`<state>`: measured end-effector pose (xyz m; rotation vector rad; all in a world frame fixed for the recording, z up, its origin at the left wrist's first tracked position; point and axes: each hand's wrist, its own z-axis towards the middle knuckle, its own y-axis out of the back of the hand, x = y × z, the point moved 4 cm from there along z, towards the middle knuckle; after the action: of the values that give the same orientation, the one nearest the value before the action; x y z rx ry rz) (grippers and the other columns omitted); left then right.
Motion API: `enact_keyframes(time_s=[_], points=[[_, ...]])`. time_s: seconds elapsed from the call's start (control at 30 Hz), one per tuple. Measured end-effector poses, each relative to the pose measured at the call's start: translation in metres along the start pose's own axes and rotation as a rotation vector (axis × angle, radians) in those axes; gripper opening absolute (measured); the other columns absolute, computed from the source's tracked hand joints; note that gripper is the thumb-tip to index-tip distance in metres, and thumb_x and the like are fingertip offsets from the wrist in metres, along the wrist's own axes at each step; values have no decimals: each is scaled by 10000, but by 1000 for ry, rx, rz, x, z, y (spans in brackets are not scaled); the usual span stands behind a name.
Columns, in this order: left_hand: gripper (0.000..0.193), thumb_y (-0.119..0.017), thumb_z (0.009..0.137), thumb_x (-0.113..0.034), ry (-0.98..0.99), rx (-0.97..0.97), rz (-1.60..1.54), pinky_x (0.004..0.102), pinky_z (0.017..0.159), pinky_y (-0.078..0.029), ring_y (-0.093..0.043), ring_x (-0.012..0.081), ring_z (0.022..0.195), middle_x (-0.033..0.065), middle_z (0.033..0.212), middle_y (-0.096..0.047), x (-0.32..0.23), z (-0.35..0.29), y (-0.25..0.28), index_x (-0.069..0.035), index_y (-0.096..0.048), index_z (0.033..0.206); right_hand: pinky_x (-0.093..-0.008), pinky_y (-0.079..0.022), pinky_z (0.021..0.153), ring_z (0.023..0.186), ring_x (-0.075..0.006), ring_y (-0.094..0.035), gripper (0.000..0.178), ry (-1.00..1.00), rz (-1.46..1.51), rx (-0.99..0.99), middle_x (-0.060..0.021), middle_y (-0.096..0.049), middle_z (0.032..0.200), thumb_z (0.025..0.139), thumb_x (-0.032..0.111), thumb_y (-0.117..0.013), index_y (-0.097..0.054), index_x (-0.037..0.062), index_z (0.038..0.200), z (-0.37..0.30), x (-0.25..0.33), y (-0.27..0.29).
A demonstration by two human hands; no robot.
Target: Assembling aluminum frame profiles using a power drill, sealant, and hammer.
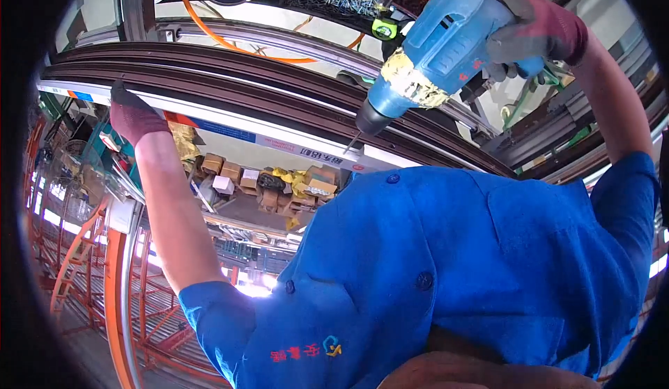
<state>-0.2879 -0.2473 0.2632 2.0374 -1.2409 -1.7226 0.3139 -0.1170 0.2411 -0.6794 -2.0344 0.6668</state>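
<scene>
- my right hand (pixel 538 30) grips the blue drill (pixel 449 44), its bit (pixel 353 141) at the near edge of the brown bar (pixel 230 88)
- my left hand (pixel 136 116) touches the bar's left end; i cannot tell how its fingers close

Drill (pixel 453 44) housing looked like smooth blue plastic, faintly glossy; yellow wrap (pixel 412 80) round its front looked crumpled, rough. Chuck (pixel 371 119) was matt black; bit (pixel 353 141) looked like bare metal. Brown profile (pixel 230 84) looked metallic, smooth, sheen along ridges; pale strip (pixel 286 140) looked smooth, film-like. Left glove (pixel 136 112) and right glove (pixel 533 30) were matt maroon cloth, dark grey parts coated-looking. Shirt (pixel 474 250) was matt, creased cloth. Screws (pixel 334 0) shone like metal. Cartons (pixel 320 182) looked like dull cardboard.
</scene>
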Motion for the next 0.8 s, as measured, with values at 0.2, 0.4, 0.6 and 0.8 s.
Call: enact_keyframes(time_s=[0.2, 0.4, 0.6, 0.8], points=[[389, -618, 1037, -295, -72, -58, 100, 369, 888, -596, -740, 239, 951, 137, 1111, -789, -7, -11, 7, 20, -782, 1196, -334, -613, 861, 1009, -142, -726, 532, 102, -321, -147, -117, -798, 1146, 870, 155, -931, -690, -14, 1312, -1, 28, -15], [377, -592, 1046, -303, -320, 0, 306, 356, 892, -595, -743, 227, 949, 126, 1107, -805, 18, 48, 29, -26, -808, 1182, -420, -568, 1038, 1214, -233, -681, 750, 165, -252, -93, -154, -710, 1352, 868, 296, -923, -578, -2, 1464, 4, 19, -16], [403, -554, 1055, -329, -192, -26, 264, 353, 902, -589, -747, 234, 962, 139, 1113, -807, 12, 26, 14, -60, -813, 1206, -489, -526, 1159, 1375, -318, -644, 844, 254, -266, -127, -170, -640, 1501, 859, 372, -917, -541, 21, 1528, 16, 3, -19], [402, -537, 1065, -336, -193, -16, 276, 353, 921, -590, -757, 237, 995, 143, 1157, -807, 17, 35, 14, -83, -807, 1224, -470, -550, 1128, 1336, -298, -671, 834, 117, -299, -236, -170, -660, 1468, 837, 294, -927, -542, 14, 1522, 7, -4, -12]])
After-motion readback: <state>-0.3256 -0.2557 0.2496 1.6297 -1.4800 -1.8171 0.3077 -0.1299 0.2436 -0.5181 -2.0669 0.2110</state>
